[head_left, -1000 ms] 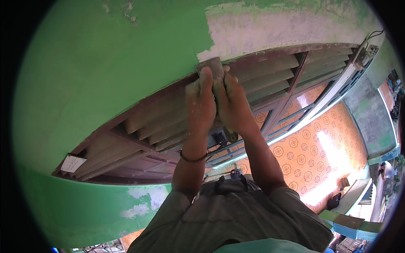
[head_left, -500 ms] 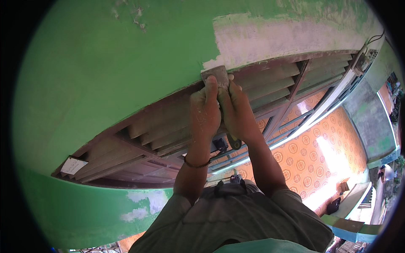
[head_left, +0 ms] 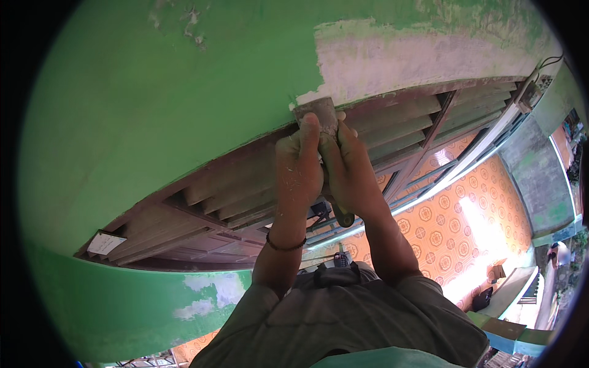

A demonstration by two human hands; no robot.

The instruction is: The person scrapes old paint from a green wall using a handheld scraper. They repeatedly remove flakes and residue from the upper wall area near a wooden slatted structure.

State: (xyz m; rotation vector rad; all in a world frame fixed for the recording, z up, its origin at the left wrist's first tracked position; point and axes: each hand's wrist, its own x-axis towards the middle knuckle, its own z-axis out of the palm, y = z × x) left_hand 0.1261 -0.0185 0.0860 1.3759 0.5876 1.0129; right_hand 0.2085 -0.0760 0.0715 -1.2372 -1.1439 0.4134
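Both hands grip one scraper, its broad flat blade pressed to the lower edge of the green wall, just above the brown wooden frame. My left hand is closed on it from the left, thumb lying along the blade. My right hand wraps the handle from the right. Below the hands the dark handle end sticks out. Beside the blade, to the right, paint is stripped off in a pale patch with a ragged left edge. White flecks stick to my left hand and wrist.
Under the wall run slatted wooden louvres. A white paper card sits at the frame's left end. Cables hang at the upper right. Far below lies an orange patterned tile floor, with a low wall beyond.
The blade and both hands have shifted very slightly down and right in the picture, and the handle end has tilted a little. The grip stays the same.
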